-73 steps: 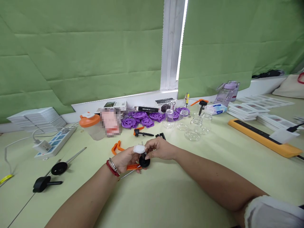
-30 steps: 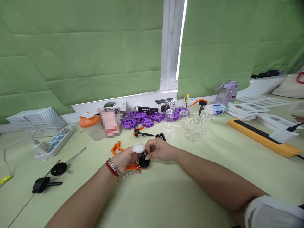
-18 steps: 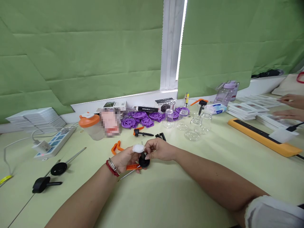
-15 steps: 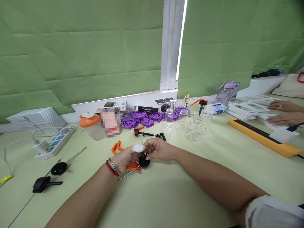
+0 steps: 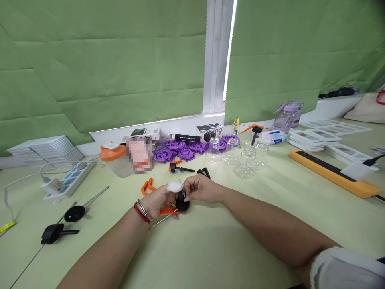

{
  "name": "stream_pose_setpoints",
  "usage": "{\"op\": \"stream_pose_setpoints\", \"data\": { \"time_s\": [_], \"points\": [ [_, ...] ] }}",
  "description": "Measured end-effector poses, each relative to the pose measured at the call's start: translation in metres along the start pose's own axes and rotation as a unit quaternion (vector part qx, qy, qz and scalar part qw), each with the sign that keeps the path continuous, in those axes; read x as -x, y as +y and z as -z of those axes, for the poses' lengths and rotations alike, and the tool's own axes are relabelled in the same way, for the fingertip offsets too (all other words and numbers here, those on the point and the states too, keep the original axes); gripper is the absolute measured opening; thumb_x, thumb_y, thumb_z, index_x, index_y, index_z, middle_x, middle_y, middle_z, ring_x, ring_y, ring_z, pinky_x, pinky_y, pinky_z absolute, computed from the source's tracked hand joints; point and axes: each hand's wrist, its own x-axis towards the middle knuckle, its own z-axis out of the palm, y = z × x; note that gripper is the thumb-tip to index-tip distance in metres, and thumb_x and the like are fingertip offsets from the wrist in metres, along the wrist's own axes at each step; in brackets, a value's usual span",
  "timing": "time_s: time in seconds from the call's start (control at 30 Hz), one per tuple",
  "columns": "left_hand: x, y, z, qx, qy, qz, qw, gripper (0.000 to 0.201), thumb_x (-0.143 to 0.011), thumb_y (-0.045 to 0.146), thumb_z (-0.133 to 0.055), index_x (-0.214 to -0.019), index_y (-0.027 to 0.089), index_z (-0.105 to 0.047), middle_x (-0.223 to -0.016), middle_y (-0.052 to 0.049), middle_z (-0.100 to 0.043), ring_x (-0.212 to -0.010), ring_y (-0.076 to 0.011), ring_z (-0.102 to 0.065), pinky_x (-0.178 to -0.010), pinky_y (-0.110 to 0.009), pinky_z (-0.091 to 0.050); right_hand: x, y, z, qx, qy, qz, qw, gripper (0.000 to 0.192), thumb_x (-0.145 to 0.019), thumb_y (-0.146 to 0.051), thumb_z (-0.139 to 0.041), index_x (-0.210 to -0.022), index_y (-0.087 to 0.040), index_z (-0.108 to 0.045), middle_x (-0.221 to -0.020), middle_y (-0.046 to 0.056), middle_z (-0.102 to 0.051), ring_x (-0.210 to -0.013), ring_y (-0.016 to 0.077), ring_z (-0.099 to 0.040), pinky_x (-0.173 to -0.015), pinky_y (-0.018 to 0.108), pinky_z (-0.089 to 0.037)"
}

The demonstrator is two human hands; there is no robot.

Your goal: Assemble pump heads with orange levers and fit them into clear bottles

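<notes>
My left hand (image 5: pixel 159 200) is closed around a black plastic part (image 5: pixel 182 204) with a round base and a short upright stem. A white wrap (image 5: pixel 174 187) covers the tip of its thumb. Under the same hand show an orange strip with slots (image 5: pixel 167 211) and a thin metal rod (image 5: pixel 162 221), which points down to the left. The fingertips of my right hand (image 5: pixel 201 188) pinch at the black part's stem from the right; whatever small piece lies between them is hidden. Two curved orange clips (image 5: pixel 147 186) lie just beyond my left hand.
Black round parts (image 5: pixel 75 213) and a screwdriver lie at left, near a power strip (image 5: pixel 72 182). Purple discs (image 5: pixel 177 147), clear glass cups (image 5: pixel 244 168) and an orange-lidded shaker (image 5: pixel 113 158) stand behind. An orange power strip (image 5: pixel 331 172) and white card stacks (image 5: pixel 313 138) are at right.
Another person's hands, earlier over the white cards at the far right, are out of view now. My own hands have hardly moved and keep their hold.
</notes>
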Motion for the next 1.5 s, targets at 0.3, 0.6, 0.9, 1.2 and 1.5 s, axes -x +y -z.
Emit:
{"op": "stream_pose_setpoints", "data": {
  "time_s": [0.3, 0.6, 0.9, 1.2, 1.5],
  "points": [
    [0.0018, 0.0029, -0.0014, -0.010, -0.016, 0.001, 1.000, 0.049, -0.067, 0.053, -0.055, -0.099, 0.015, -0.057, -0.069, -0.008, -0.063, -0.062, -0.0224, -0.060, -0.047, -0.028, -0.041, -0.0002, 0.0026, -0.0005, -0.006, 0.003, 0.005, 1.000, 0.024, -0.060, -0.016, -0.074, -0.073, -0.014, -0.054, -0.073, -0.003, -0.055, -0.066, 0.0085, -0.050, -0.066, 0.025, -0.042],
    [0.0019, 0.0031, -0.0008, -0.012, -0.033, -0.003, 0.999, 0.051, -0.069, 0.054, -0.052, -0.102, 0.015, -0.057, -0.075, -0.010, -0.064, -0.069, -0.0254, -0.061, -0.049, -0.029, -0.041, 0.0004, 0.0019, 0.0001, -0.003, -0.008, 0.000, 1.000, 0.025, -0.062, -0.020, -0.075, -0.078, -0.013, -0.057, -0.071, -0.003, -0.056, -0.062, 0.0072, -0.050, -0.062, 0.023, -0.041],
    [0.0015, 0.0048, -0.0020, -0.013, -0.043, -0.010, 0.999, 0.051, -0.071, 0.054, -0.050, -0.105, 0.016, -0.056, -0.077, -0.011, -0.065, -0.069, -0.0255, -0.062, -0.048, -0.029, -0.041, 0.0003, 0.0032, -0.0002, -0.018, -0.004, -0.005, 1.000, 0.023, -0.062, -0.018, -0.074, -0.078, -0.012, -0.058, -0.073, -0.001, -0.058, -0.065, 0.0089, -0.054, -0.066, 0.025, -0.044],
    [0.0022, 0.0069, -0.0043, -0.025, -0.034, -0.003, 0.999, 0.059, -0.065, 0.059, -0.054, -0.102, 0.013, -0.055, -0.075, -0.012, -0.065, -0.068, -0.0246, -0.061, -0.046, -0.028, -0.041, -0.0002, 0.0034, 0.0001, -0.020, -0.003, -0.007, 1.000, 0.027, -0.061, -0.025, -0.076, -0.077, -0.012, -0.059, -0.071, -0.002, -0.059, -0.065, 0.0092, -0.055, -0.066, 0.026, -0.046],
    [0.0039, 0.0070, -0.0049, -0.032, -0.030, -0.004, 0.999, 0.059, -0.067, 0.058, -0.053, -0.106, 0.013, -0.055, -0.080, -0.013, -0.066, -0.070, -0.0251, -0.061, -0.048, -0.029, -0.041, 0.0000, 0.0021, -0.0005, -0.008, 0.004, -0.004, 1.000, 0.025, -0.061, -0.022, -0.076, -0.076, -0.013, -0.059, -0.072, -0.002, -0.059, -0.065, 0.0088, -0.054, -0.065, 0.025, -0.044]
  ]
}}
